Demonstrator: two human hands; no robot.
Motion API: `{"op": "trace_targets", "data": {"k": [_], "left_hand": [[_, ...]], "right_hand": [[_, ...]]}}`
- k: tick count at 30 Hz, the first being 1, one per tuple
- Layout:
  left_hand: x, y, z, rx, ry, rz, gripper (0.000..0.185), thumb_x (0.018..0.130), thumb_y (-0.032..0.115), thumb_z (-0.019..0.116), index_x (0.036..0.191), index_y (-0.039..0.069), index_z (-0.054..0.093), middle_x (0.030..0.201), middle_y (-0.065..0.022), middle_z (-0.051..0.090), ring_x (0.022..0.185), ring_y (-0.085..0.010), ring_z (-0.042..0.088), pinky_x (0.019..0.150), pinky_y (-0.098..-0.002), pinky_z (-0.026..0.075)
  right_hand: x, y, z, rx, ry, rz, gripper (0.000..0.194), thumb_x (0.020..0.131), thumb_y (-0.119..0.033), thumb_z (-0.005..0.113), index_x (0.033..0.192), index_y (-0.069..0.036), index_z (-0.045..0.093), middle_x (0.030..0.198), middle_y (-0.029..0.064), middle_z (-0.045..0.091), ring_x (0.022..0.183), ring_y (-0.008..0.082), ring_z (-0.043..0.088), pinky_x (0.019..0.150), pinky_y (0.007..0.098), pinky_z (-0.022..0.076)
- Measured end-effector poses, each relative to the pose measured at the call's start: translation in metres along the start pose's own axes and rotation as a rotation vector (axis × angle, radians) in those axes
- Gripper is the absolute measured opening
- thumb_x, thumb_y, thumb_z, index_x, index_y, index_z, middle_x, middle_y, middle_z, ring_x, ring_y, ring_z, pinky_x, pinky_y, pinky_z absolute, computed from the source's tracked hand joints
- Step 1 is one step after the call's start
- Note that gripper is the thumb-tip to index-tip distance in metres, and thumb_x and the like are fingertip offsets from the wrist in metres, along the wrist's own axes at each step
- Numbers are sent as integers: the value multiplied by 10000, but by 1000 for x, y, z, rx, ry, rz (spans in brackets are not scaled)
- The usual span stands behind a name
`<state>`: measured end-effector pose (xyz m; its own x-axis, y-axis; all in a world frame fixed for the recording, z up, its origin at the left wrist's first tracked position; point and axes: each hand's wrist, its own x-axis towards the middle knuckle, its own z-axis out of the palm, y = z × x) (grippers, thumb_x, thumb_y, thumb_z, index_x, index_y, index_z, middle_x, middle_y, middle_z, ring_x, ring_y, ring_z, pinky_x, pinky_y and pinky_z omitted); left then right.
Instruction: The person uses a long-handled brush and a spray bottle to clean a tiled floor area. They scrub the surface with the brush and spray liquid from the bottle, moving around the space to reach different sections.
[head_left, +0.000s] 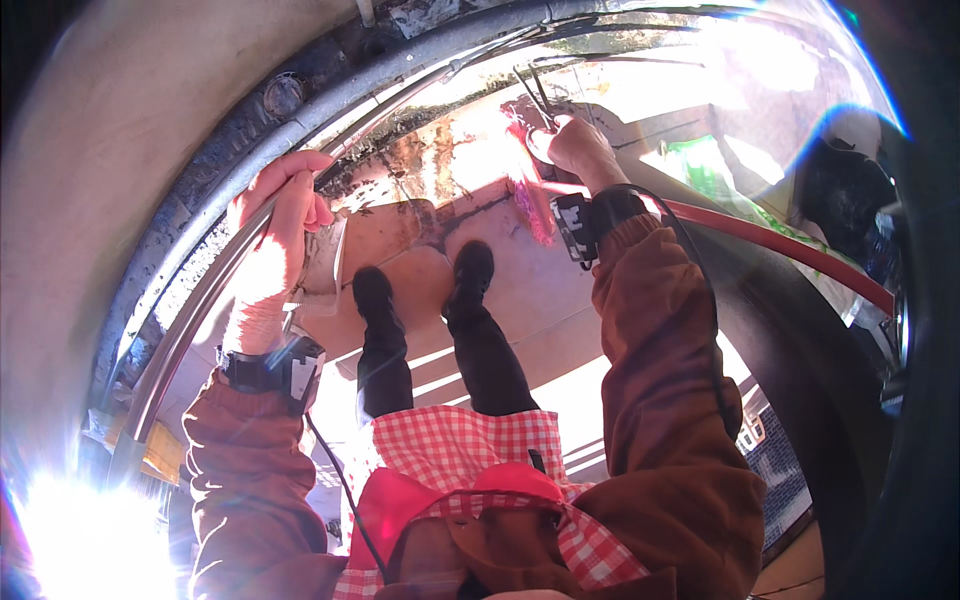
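Note:
My left hand (289, 199) is closed around a slim metal rod or tube (225, 262), which runs along the curved pipe (330, 101) at the left. Up at the right, my right hand (574, 150) grips dark, thin metal handles (536, 94); the tool's kind cannot be told in the glare. Just left of that hand hangs a pink fringed thing (529, 184), perhaps a cloth or brush. Bands with small devices sit on both wrists.
A red bar or strap (780, 244) stretches to the right. Beyond it are a green and white plastic bag (735, 187) and a dark object (840, 184). A translucent container (322, 262) stands beside my left wrist. Stains mark the tiled floor (405, 232); strong glare hides parts.

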<state>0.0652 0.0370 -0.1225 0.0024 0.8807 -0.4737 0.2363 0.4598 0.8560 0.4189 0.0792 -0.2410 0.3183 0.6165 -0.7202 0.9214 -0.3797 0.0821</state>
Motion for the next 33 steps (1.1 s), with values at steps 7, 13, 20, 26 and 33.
{"op": "trace_targets", "data": {"k": [7, 13, 20, 26, 33], "left_hand": [[-3, -1, -5, -11, -8, 1, 273, 906, 78, 433, 1031, -37, 646, 585, -10, 475, 579, -116, 532, 567, -250, 434], [-3, -12, -6, -38, 9, 11, 224, 905, 88, 469, 1003, 18, 658, 592, -20, 547, 560, -68, 513, 527, -228, 405], [-5, -11, -4, -18, 26, 13, 207, 902, 82, 490, 1000, 27, 663, 582, -31, 572, 553, -77, 551, 534, -225, 435], [-5, -20, -4, -52, 60, 40, 202, 896, 75, 495, 984, 27, 670, 592, -39, 590, 548, -84, 569, 528, -225, 437], [-7, -17, -6, -53, 30, -38, 254, 911, 53, 427, 1031, -29, 636, 622, -7, 461, 606, -105, 511, 573, -236, 411]], "right_hand": [[-2, -18, -49, -324, -136, -59, 358, 789, -252, 569, 1052, -41, 691, 1112, 176, 661, 1068, 336, 624, 913, 406, 483], [34, -25, -65, -378, -294, 40, 451, 827, -393, 558, 1154, -96, 651, 1132, 132, 661, 1037, 300, 632, 896, 377, 485], [62, -31, -71, -717, -133, -258, 414, 807, -418, 600, 1043, -95, 706, 1102, 125, 675, 1000, 307, 654, 875, 389, 513], [57, -9, -96, -420, -63, -135, 418, 794, -397, 592, 887, -1, 690, 805, 196, 677, 737, 301, 681, 674, 396, 542], [51, -23, -100, -483, -78, -292, 355, 719, -288, 622, 868, 29, 677, 800, 235, 660, 762, 319, 670, 673, 400, 519]]}}
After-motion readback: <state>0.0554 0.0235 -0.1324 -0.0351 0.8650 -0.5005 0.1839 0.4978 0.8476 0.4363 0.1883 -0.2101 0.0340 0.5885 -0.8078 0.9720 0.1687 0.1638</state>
